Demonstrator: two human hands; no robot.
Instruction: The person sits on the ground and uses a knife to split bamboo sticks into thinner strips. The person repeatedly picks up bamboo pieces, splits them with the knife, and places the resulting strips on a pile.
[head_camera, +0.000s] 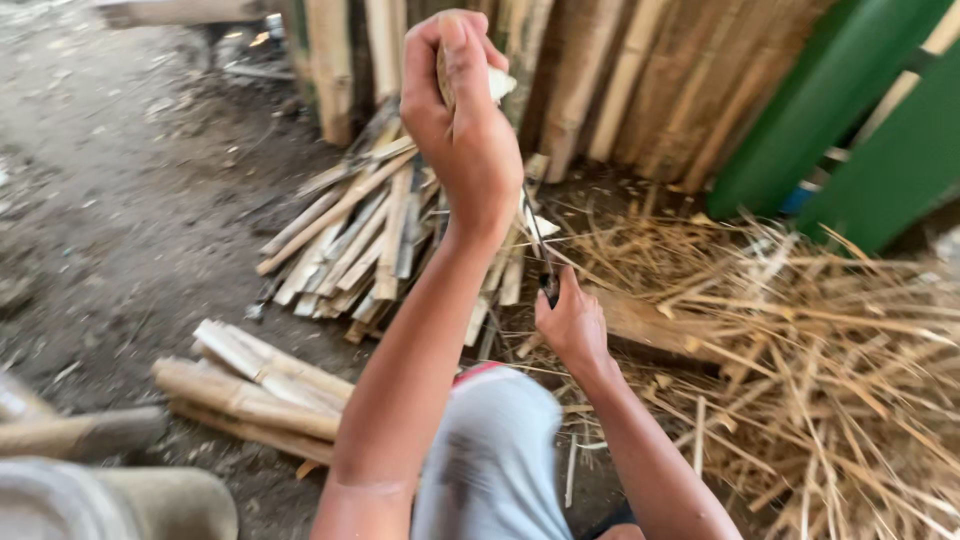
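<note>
My left hand is raised in the middle of the view, its fist shut around the top of a bamboo piece; only the pale end shows beside my fingers. Lower and to the right, my right hand grips the dark handle of a knife. The thin blade slants up toward my left wrist. Most of the bamboo piece is hidden behind my left hand and forearm. My knee in grey shorts sits below both hands.
A pile of split bamboo slats lies on the dirt ground behind my hands. A smaller bundle lies at the left. Dry bamboo shavings heap at the right. Upright bamboo poles and green boards stand behind.
</note>
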